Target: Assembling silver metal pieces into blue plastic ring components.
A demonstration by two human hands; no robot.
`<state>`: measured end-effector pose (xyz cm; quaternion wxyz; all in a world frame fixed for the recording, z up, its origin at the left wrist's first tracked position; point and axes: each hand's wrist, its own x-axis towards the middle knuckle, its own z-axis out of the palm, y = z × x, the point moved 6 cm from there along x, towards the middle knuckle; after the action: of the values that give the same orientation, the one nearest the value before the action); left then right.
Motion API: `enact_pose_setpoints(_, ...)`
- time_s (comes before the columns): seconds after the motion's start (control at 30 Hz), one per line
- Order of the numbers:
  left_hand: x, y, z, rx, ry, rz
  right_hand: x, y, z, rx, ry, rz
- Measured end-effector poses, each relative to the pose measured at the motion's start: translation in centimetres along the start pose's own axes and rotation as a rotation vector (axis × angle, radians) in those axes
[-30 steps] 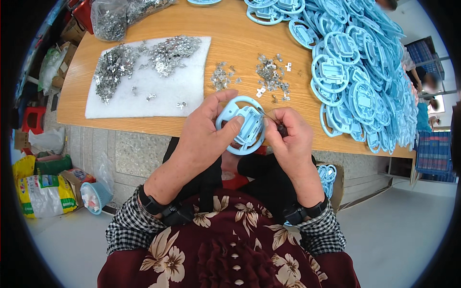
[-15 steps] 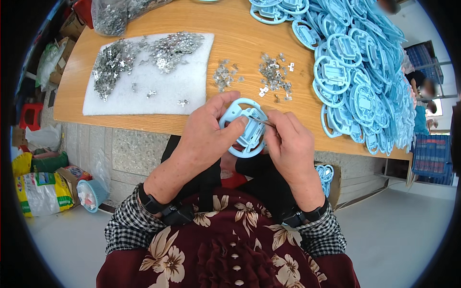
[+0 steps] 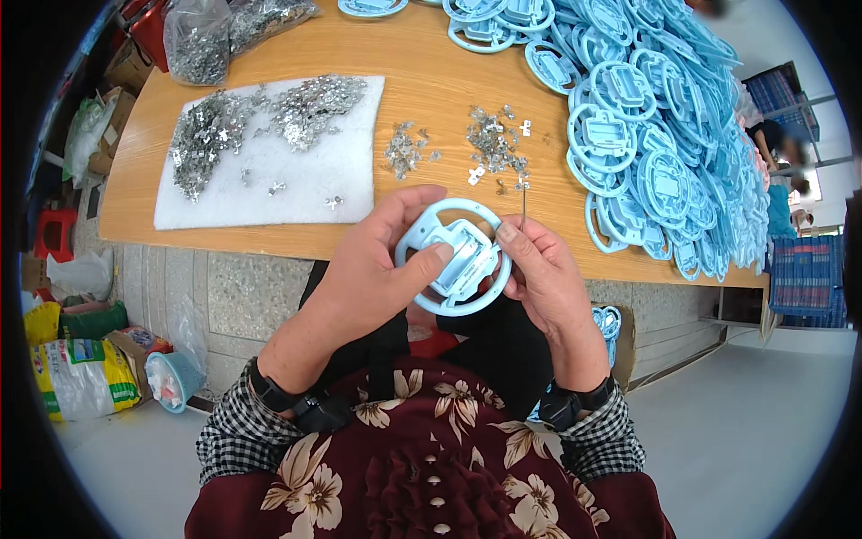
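Note:
My left hand (image 3: 370, 262) grips a light blue plastic steering-wheel-shaped part (image 3: 470, 260) at its left side, with the thumb pressed on its middle. The part is tilted over my lap at the table's front edge. Between the thumb and fingers of my right hand (image 3: 549, 280) is a thin metal rod-like tool (image 3: 524, 208), pointing away from me; its exact kind is not clear. The same hand also touches the right rim of the part. Just beyond lie two loose piles of small metal clips, the right pile (image 3: 494, 139) and the left pile (image 3: 404, 151).
A white foam mat (image 3: 296, 184) carries heaps of metal clips (image 3: 211, 135). Clear bags of clips (image 3: 197, 45) stand behind it. A large heap of blue wheel parts (image 3: 620, 90) covers the table's right side. At floor left are a blue bin (image 3: 184, 377) and a red stool (image 3: 56, 234).
The metal tool has swung from pointing into the wheel part to pointing away from me, off the part. The part has shifted slightly toward me, and my right fingers now touch its rim.

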<state>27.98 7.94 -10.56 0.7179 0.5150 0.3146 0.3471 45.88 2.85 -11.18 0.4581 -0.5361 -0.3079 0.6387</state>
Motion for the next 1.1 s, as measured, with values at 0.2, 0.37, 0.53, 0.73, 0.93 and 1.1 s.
enact_pose_setpoints(0.2, 0.4, 2.3, 0.8, 0.544, -0.043, 0.201, -0.5, 0.0, 0.8, -0.053, -0.016, 0.002)
enact_pose_setpoints(0.37, 0.3, 2.7, 1.8, 0.779, -0.106, 0.200, -1.1, -0.9, 1.3, -0.261, 0.013, -0.066)
enact_pose_setpoints(0.53, 0.8, 0.7, 1.1, 0.433, -0.052, 0.170, -1.2, -1.3, 1.2, -0.145, -0.063, -0.106)
enact_pose_setpoints(0.73, 0.3, -1.1, 1.1, -0.474, -0.144, -0.384, -0.6, -1.8, 1.9, -0.139, -0.015, -0.234)
enact_pose_setpoints(0.93, 0.1, -1.4, 1.7, -0.663, -0.186, -0.454, 0.0, -2.6, 3.1, -0.261, -0.010, -0.277)
enact_pose_setpoints(1.1, 0.1, -1.3, 1.8, -0.629, -0.215, -0.443, 0.4, -2.8, 3.3, -0.306, -0.033, -0.236)
